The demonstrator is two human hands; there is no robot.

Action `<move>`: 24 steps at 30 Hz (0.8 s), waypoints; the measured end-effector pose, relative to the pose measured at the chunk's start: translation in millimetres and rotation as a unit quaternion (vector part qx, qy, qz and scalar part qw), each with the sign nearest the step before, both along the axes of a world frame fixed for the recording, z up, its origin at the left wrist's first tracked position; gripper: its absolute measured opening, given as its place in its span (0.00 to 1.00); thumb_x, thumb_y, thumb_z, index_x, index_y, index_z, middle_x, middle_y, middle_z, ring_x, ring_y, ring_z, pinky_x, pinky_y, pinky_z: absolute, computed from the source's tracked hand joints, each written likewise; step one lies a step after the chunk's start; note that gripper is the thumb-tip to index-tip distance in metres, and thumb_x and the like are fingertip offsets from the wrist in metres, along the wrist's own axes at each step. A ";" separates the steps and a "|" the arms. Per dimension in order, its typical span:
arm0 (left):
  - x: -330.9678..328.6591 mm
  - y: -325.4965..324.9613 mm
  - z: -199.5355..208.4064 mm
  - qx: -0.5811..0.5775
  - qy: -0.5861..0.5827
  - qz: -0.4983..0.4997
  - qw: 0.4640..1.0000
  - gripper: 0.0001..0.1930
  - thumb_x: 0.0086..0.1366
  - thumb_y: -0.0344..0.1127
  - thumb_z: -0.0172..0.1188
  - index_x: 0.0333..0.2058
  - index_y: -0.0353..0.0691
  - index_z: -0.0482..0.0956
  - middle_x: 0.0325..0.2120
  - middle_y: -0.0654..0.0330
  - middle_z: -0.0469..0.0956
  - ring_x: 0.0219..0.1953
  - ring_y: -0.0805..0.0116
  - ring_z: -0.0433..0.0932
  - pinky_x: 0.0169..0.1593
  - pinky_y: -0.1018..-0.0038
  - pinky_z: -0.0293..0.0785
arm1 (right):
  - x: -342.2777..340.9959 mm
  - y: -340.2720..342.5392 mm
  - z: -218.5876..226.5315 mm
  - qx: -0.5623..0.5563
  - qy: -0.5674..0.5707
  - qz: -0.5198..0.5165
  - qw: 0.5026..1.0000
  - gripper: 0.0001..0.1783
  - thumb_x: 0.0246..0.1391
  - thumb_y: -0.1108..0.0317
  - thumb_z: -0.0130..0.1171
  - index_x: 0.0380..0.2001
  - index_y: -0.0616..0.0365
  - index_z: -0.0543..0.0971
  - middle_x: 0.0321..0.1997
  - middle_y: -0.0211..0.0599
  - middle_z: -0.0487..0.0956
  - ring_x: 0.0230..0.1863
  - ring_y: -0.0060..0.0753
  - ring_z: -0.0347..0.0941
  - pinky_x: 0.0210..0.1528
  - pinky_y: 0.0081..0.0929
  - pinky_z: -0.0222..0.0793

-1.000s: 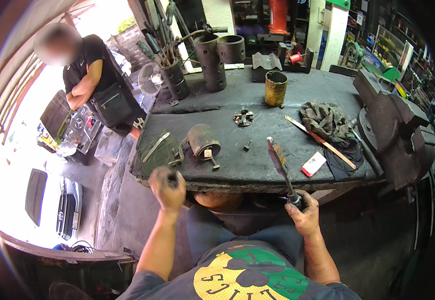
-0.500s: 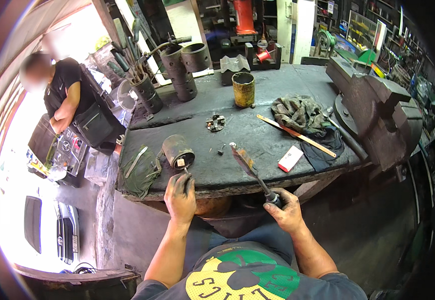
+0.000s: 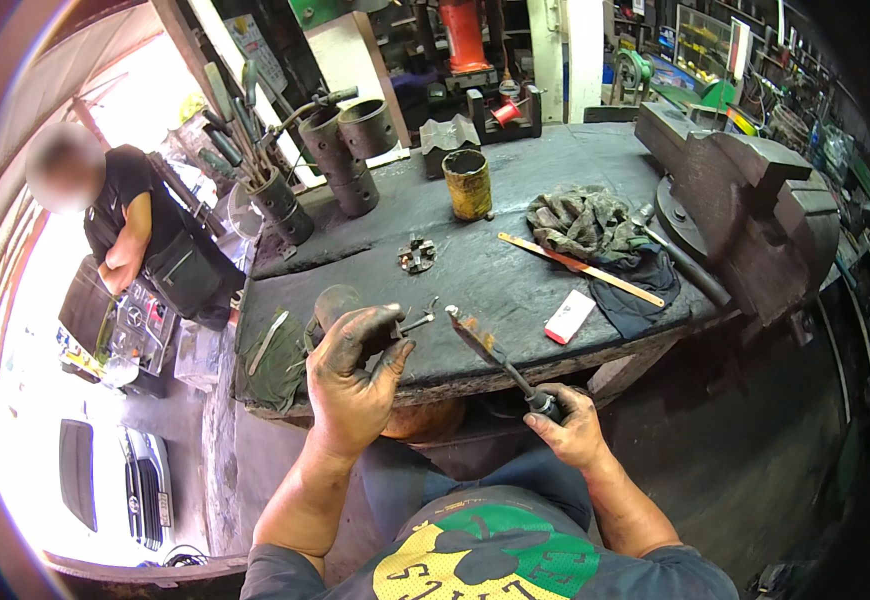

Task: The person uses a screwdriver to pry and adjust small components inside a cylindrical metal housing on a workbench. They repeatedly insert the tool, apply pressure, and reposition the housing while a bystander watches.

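My left hand [image 3: 360, 370] is raised over the table's front edge, thumb and fingers closed on a thin metal rod [image 3: 418, 324]. A small dark piece shows at the rod's far end, close to the tip of the tool in my other hand. My right hand [image 3: 567, 425] grips the black handle of a tool with a long, flat, brown-stained blade [image 3: 480, 340]. The blade points up and left, with a silvery tip. Behind my left hand lies a dark metal can [image 3: 337, 300], mostly hidden. Farther back sits a round cluster of small metal blocks [image 3: 417, 256].
A yellow-stained can [image 3: 468, 185], dark rags [image 3: 585, 222], a flat wooden-coloured strip [image 3: 585, 270] and a red-and-white box [image 3: 569, 317] lie on the dark table [image 3: 355, 265]. A large vise [image 3: 745, 210] stands at right. Another person [image 3: 135, 220] stands at left, arms folded.
My left hand has lifted away from the can's mouth, bringing the rod up and right toward the blade's tip. My right hand still holds the tool, almost unmoved. The view has shifted slightly.
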State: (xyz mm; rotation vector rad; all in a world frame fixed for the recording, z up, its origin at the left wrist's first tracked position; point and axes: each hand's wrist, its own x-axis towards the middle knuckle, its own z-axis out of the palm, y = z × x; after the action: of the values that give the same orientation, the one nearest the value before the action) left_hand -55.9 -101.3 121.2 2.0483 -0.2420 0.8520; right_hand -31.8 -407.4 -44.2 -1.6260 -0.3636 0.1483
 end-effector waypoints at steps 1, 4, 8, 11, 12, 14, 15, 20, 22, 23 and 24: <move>3.0 -0.6 2.8 0.000 0.013 -0.005 1.000 0.18 0.65 0.22 0.81 0.53 0.35 0.91 0.49 0.51 0.91 0.50 0.58 0.92 0.57 0.67 0.87 | -0.6 -0.8 1.1 -0.011 0.002 -0.002 1.000 0.24 0.61 0.64 0.84 0.54 0.64 0.87 0.40 0.30 0.87 0.42 0.23 0.80 0.48 0.27 0.80; 5.7 -1.7 9.3 0.051 0.007 0.003 0.999 0.16 0.65 0.23 0.82 0.51 0.35 0.92 0.48 0.51 0.92 0.49 0.57 0.93 0.56 0.67 0.87 | -0.8 -2.4 4.9 -0.024 -0.024 0.002 0.999 0.24 0.61 0.64 0.84 0.55 0.64 0.87 0.41 0.31 0.88 0.42 0.23 0.80 0.48 0.28 0.80; 8.8 -4.0 10.4 0.045 -0.006 -0.004 0.999 0.15 0.65 0.24 0.81 0.50 0.35 0.93 0.47 0.51 0.93 0.49 0.57 0.93 0.56 0.66 0.87 | 1.0 -3.3 9.1 -0.029 -0.037 0.006 0.999 0.24 0.61 0.64 0.84 0.55 0.64 0.87 0.42 0.35 0.88 0.43 0.25 0.81 0.49 0.29 0.80; 10.6 -4.1 9.6 0.054 0.001 0.007 0.999 0.15 0.64 0.23 0.81 0.50 0.35 0.93 0.47 0.51 0.93 0.49 0.56 0.93 0.55 0.65 0.87 | 1.7 -3.7 10.5 -0.033 -0.032 0.013 0.999 0.24 0.60 0.64 0.84 0.55 0.64 0.87 0.42 0.36 0.89 0.43 0.26 0.81 0.50 0.30 0.81; 11.1 -3.7 9.8 0.062 -0.002 0.006 0.998 0.15 0.64 0.23 0.81 0.49 0.35 0.93 0.47 0.51 0.93 0.49 0.55 0.93 0.55 0.65 0.87 | 1.8 -3.6 10.6 -0.032 -0.029 0.014 0.999 0.24 0.60 0.64 0.84 0.55 0.65 0.87 0.42 0.36 0.89 0.43 0.26 0.82 0.51 0.31 0.81; 12.1 -2.4 10.9 0.075 -0.002 0.009 0.997 0.15 0.63 0.23 0.82 0.49 0.35 0.93 0.47 0.51 0.93 0.49 0.55 0.93 0.55 0.65 0.87 | 1.9 -3.5 10.7 -0.030 -0.027 0.014 0.999 0.25 0.60 0.64 0.84 0.55 0.65 0.88 0.43 0.37 0.89 0.43 0.27 0.82 0.51 0.31 0.81; 12.5 -1.9 11.5 0.078 -0.011 0.003 0.997 0.15 0.63 0.23 0.82 0.48 0.36 0.93 0.47 0.51 0.93 0.49 0.55 0.93 0.55 0.65 0.87 | 2.0 -3.4 10.7 -0.030 -0.028 0.014 0.999 0.25 0.60 0.64 0.84 0.55 0.65 0.88 0.43 0.37 0.89 0.44 0.26 0.82 0.51 0.31 0.81; 11.6 -0.5 12.8 0.089 -0.022 0.005 0.996 0.15 0.63 0.23 0.82 0.48 0.36 0.94 0.46 0.50 0.93 0.49 0.54 0.93 0.54 0.65 0.87 | 2.8 -3.1 10.4 -0.028 -0.023 0.018 0.999 0.25 0.60 0.65 0.84 0.55 0.65 0.88 0.44 0.37 0.90 0.44 0.27 0.83 0.52 0.31 0.81; 10.7 -0.5 12.5 0.084 -0.016 0.006 0.996 0.15 0.63 0.23 0.82 0.48 0.36 0.94 0.46 0.50 0.93 0.48 0.54 0.93 0.54 0.65 0.87 | 3.3 -3.0 10.2 -0.036 -0.037 0.015 0.999 0.25 0.60 0.65 0.84 0.55 0.65 0.88 0.44 0.38 0.90 0.44 0.27 0.83 0.52 0.31 0.81; 10.4 -0.5 12.4 0.081 -0.011 0.006 0.997 0.15 0.63 0.23 0.82 0.48 0.36 0.94 0.46 0.50 0.93 0.48 0.54 0.93 0.54 0.65 0.87 | 3.6 -3.0 10.2 -0.028 -0.029 0.018 0.999 0.25 0.60 0.65 0.84 0.55 0.65 0.88 0.44 0.38 0.90 0.45 0.27 0.83 0.52 0.31 0.81; 9.5 -0.4 12.4 0.080 -0.006 0.008 0.997 0.15 0.63 0.23 0.82 0.48 0.36 0.94 0.46 0.50 0.93 0.48 0.54 0.93 0.54 0.65 0.87 | 3.9 -2.9 10.2 -0.029 -0.029 0.019 0.999 0.25 0.60 0.65 0.84 0.55 0.65 0.88 0.44 0.38 0.90 0.45 0.27 0.84 0.52 0.31 0.82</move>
State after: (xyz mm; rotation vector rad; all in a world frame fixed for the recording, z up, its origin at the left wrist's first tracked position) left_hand -46.3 -101.7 133.7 2.1973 -0.3101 0.8805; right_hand -27.9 -410.3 -34.1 -1.6833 -0.4384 0.1413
